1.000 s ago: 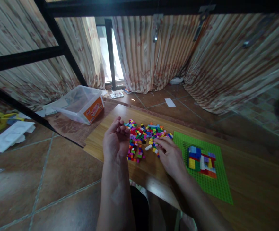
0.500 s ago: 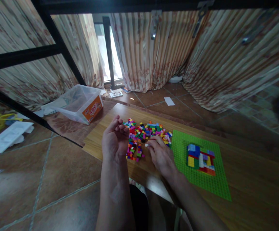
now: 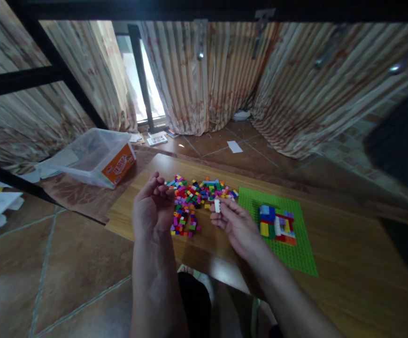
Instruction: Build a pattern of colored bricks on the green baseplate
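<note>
My right hand (image 3: 238,230) pinches a white building brick (image 3: 217,205) between its fingertips, above the table and left of the baseplate. My left hand (image 3: 153,206) is raised with the palm turned up and the fingers loosely bent; its palm shows nothing in it. Beyond and between both hands lies a pile of small coloured bricks (image 3: 189,195). To the right, a green baseplate (image 3: 300,256) carries a low block of joined bricks (image 3: 277,225) in blue, yellow, red, white and other colours. Neither hand touches the baseplate.
The wooden table (image 3: 341,249) runs on to the right. A clear plastic box (image 3: 84,171) with an orange label stands past its left end. Black metal bars (image 3: 80,103) cross the upper left, in front of striped curtains (image 3: 186,80). A dark shape (image 3: 401,136) fills the right edge.
My right hand has lifted from the edge of the brick pile and turned, so the white brick shows more fully. My left hand keeps its pose. The whole view has shifted a little.
</note>
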The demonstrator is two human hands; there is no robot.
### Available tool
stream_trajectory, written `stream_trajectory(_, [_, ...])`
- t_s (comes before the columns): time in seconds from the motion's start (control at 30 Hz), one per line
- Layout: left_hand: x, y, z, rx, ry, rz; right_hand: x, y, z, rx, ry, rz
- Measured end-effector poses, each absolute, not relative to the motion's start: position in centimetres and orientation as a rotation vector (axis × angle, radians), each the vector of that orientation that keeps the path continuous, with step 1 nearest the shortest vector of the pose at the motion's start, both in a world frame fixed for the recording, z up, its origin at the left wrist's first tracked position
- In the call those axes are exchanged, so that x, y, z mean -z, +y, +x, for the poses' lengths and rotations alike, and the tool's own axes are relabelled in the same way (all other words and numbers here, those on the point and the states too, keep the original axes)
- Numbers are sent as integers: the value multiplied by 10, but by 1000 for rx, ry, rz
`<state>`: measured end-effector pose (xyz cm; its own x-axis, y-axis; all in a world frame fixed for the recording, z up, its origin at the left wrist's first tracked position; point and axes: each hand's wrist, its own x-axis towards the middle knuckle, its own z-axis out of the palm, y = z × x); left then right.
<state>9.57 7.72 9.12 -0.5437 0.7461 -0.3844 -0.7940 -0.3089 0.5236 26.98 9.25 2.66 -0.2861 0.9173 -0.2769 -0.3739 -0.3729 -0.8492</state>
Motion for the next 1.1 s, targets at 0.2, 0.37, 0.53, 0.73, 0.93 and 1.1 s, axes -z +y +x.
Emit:
stream_trajectory(0.2, [-94,80,97,-1977,865,-68,-42,86,285,-1949,-632,-900])
stream_trajectory(0.37, [-97,84,107,-1946,900,-32,-48,83,306,-1782,-848,-1040])
stream_trajectory(0.53, [-97,94,133,-1862,924,58,-53,97,359,-1402,-991,-1253])
stream_trajectory(0.73, [-87,98,188,-1626,1050,346,-42,111,440,-966,-1148,-1565])
stream_trajectory(0.93, [-67,99,236,-1351,1259,778,-32,105,460,-764,-1434,-1855])
stream_trajectory(1.1, [-47,106,251,-992,1557,1362,-31,105,447,-556,-1622,-2038])
